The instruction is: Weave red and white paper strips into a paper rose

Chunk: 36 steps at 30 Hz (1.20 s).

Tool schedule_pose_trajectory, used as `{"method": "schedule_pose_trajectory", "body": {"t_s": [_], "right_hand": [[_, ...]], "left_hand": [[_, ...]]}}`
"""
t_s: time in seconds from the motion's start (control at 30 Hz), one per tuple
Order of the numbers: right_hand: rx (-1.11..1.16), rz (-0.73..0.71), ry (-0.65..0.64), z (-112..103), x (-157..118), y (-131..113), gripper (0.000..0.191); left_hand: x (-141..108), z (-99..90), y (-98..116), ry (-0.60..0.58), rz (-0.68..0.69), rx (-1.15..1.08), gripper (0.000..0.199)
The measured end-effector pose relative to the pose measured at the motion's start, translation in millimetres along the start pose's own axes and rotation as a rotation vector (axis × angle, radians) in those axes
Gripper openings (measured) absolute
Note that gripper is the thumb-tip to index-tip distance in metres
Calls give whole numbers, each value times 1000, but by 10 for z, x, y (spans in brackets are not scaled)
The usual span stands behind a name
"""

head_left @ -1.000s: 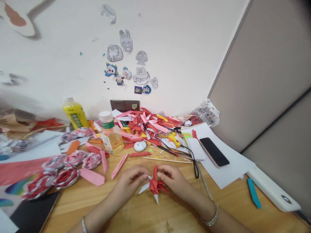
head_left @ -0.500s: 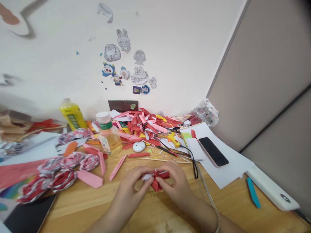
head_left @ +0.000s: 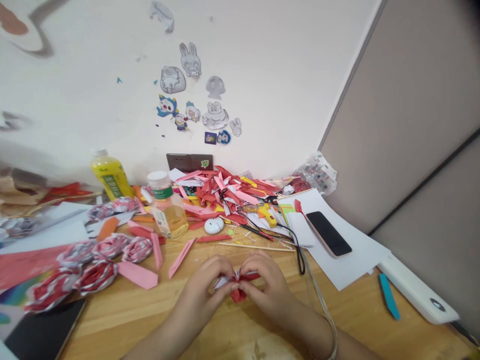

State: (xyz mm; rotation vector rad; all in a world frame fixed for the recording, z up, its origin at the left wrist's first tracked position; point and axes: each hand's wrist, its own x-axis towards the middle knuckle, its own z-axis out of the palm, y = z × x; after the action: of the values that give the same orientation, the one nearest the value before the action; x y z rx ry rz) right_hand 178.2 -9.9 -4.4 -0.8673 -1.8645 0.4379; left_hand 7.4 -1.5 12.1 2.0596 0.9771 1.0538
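Observation:
Between my two hands, above the wooden table, is a folded red-and-white paper piece (head_left: 238,295). My left hand (head_left: 210,285) pinches its left side with thumb and fingers. My right hand (head_left: 264,282) grips the right side, its thumb tip close to the left thumb. The folds meet at a narrow pleated middle, with red flaps pointing down and out to the right; the fingers hide much of the rest. Just beyond the hands lie a thin wooden stick (head_left: 258,246) and a pink folded paper strip (head_left: 182,258).
A heap of red and pink paper strips (head_left: 225,192) lies by the wall. Nearby are a bottle of amber liquid (head_left: 170,215), an earbud case (head_left: 214,226), a yellow glue gun (head_left: 267,216) with its cord, and a phone (head_left: 329,234). Braided paper coils (head_left: 96,276) sit at left.
Both hands have drawn the paper piece slightly left, and the fingertips have come closer together around its middle. The lower red flap now shows less. The table items stay put.

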Motion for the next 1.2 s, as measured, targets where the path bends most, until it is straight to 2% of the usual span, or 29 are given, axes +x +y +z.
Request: {"method": "schedule_pose_trajectory", "body": {"t_s": [0.1,0.33,0.43,0.57,0.8,0.9,0.97,1.07,1.2], "right_hand": [[10,17,-2,6,3,5,4],[-15,-49,-34,-12,25,-27,9],[-9,90,-40,-3,7,-19,5],[57,331,-57,15,-10,-11,11],[335,591,-153,11,21,22,14],[471,593,-195,17,13,79,11],[462,580,-203,24,9,96,10],[364,573,-165,42,6,78,9],[81,475,-95,79,-18,48,11]], "left_hand": [[2,6,-25,-12,25,18,11],[-23,23,-72,-57,51,35,9],[-14,12,-70,-59,19,34,10],[22,-9,-39,-70,-81,21,14],[30,29,-101,-155,-289,-46,16],[25,48,-142,-182,-334,-95,16],[24,54,-143,-185,-344,-100,15],[23,56,-118,-157,-345,-68,16],[23,61,-124,-120,-346,-23,15]]}}
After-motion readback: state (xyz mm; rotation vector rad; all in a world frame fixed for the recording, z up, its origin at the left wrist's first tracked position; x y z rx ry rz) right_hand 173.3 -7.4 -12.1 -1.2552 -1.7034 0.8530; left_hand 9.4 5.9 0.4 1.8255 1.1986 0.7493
